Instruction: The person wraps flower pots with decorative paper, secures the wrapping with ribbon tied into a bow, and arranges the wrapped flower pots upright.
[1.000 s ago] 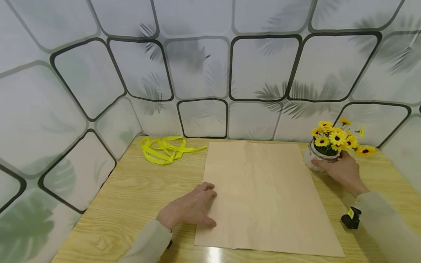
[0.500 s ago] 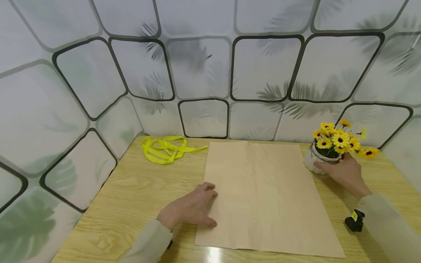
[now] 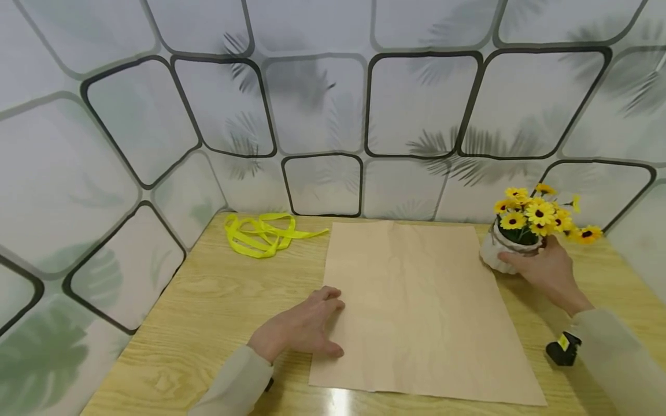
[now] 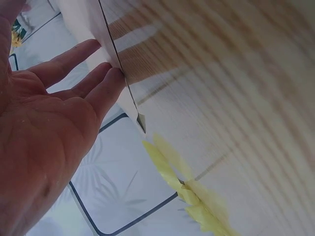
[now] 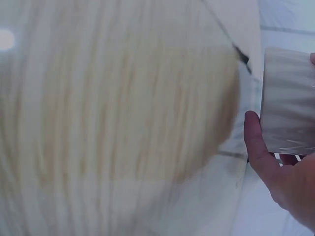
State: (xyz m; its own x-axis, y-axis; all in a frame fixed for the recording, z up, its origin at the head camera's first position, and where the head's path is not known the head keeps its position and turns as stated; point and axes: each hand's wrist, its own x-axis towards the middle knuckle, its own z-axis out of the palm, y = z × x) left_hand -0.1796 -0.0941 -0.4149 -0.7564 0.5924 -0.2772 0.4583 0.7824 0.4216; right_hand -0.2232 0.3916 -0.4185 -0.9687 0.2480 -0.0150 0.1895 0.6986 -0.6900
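Note:
My right hand (image 3: pixel 546 271) grips a white flowerpot (image 3: pixel 498 258) at the right back of the table, thumb on its near side. Yellow artificial-looking daisies (image 3: pixel 538 214) with dark centres fill the pot and lean out to the right. In the right wrist view, the ribbed white pot (image 5: pixel 288 101) shows in the hand, with a gap between its base and the tabletop. A large sheet of brown paper (image 3: pixel 416 312) lies flat beside it. At the sheet's left edge rests my left hand (image 3: pixel 299 326), fingers spread and loosely bent, fingertips on the paper.
A loose bundle of yellow ribbon (image 3: pixel 260 236) lies at the table's back left. The wood-grain table (image 3: pixel 208 323) ends at a patterned wall covering (image 3: pixel 322 127) behind and to the left.
My right hand and the flowerpot have shifted slightly to the right, and the daisies lean a little differently. My left hand and the paper stay in place.

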